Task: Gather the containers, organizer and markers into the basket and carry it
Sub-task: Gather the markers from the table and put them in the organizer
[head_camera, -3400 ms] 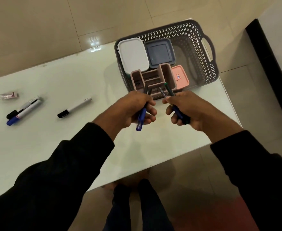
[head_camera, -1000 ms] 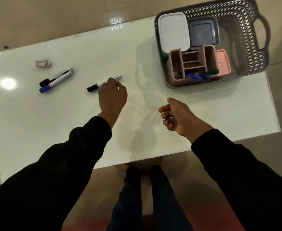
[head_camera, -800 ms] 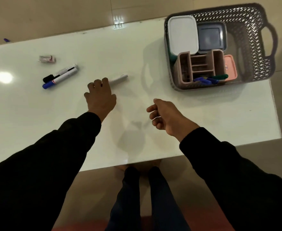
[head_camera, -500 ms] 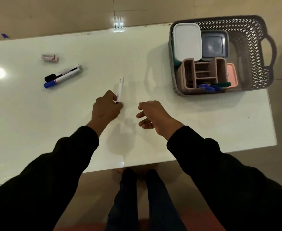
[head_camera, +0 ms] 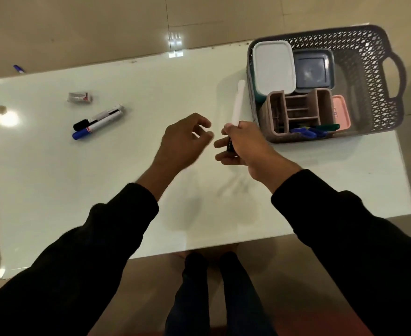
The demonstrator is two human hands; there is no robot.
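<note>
Head view. The grey lattice basket (head_camera: pixel 369 69) sits at the tabletop's (head_camera: pixel 102 178) two o'clock corner. Inside it, a white-lidded container (head_camera: pixel 273 69) lies at the basket's ten o'clock, a grey-lidded container (head_camera: pixel 313 69) just beside it toward twelve, and a pink-lidded container (head_camera: pixel 341 112) near the front wall. The pink organizer (head_camera: pixel 299 112) stands in the basket's seven o'clock corner, touching the white and grey containers; what its compartments hold cannot be made out. Blue markers (head_camera: pixel 306 132) and a green marker (head_camera: pixel 327 127) lie along the organizer's front edge.

Half a second ago the left hand (head_camera: pixel 185 141) held the white marker (head_camera: pixel 237 103) over the tabletop's middle, and the right hand (head_camera: pixel 243 144) hovered empty. Now the marker is in the right hand, and the left hand has let go of it. One second ago that marker lay flat on the tabletop.

The right hand's fingers (head_camera: pixel 221 144) are clamped round the marker's black cap end; the white barrel rises toward twelve o'clock from the fist, its tip just beside the basket's left wall. The left hand's fingers (head_camera: pixel 202 122) are apart, loosely curled, holding nothing, near the right hand at its nine o'clock.

At the tabletop's ten o'clock lie a black-capped marker (head_camera: pixel 100 116) and a blue-capped marker (head_camera: pixel 95 128), touching side by side, with a small eraser (head_camera: pixel 80 97) near them.
</note>
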